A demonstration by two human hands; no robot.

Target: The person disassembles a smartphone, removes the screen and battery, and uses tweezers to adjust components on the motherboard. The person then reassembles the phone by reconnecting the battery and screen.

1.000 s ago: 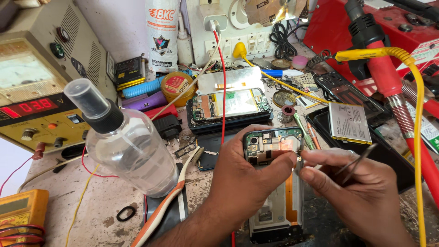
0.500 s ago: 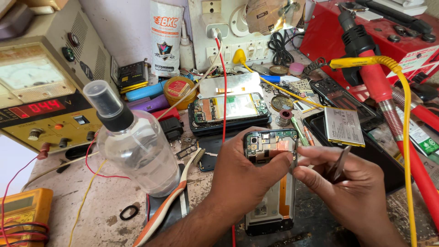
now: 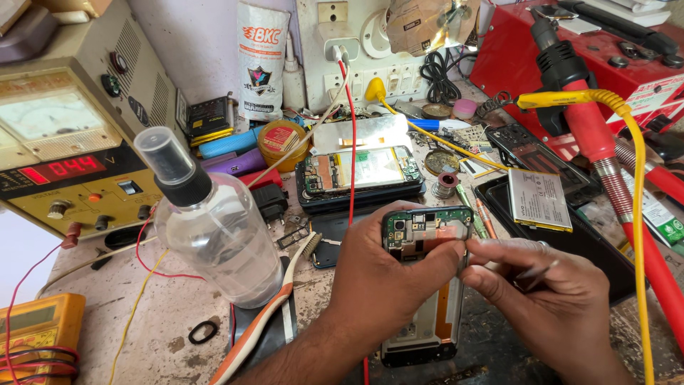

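Note:
An opened phone (image 3: 425, 324) lies lengthwise on the bench, its green circuit board (image 3: 425, 224) exposed at the far end. My left hand (image 3: 388, 281) grips the phone's upper part, thumb pressed on the board. My right hand (image 3: 548, 303) pinches thin metal tweezers (image 3: 533, 272), their tip at the board's right edge beside my left thumb. The phone's middle is hidden under my left hand.
A clear spray bottle (image 3: 214, 228) and a toothbrush (image 3: 267, 317) stand left of the phone. Behind lie a second opened phone (image 3: 360, 171), a battery (image 3: 539, 199) on a black tray, a power supply (image 3: 64, 164), a red hot-air tool (image 3: 591, 135), a yellow cable (image 3: 636, 214) and a yellow multimeter (image 3: 32, 335).
The view has shifted a little. Both hands have stayed on the phone, the right hand and tweezers edging closer to the board's right edge.

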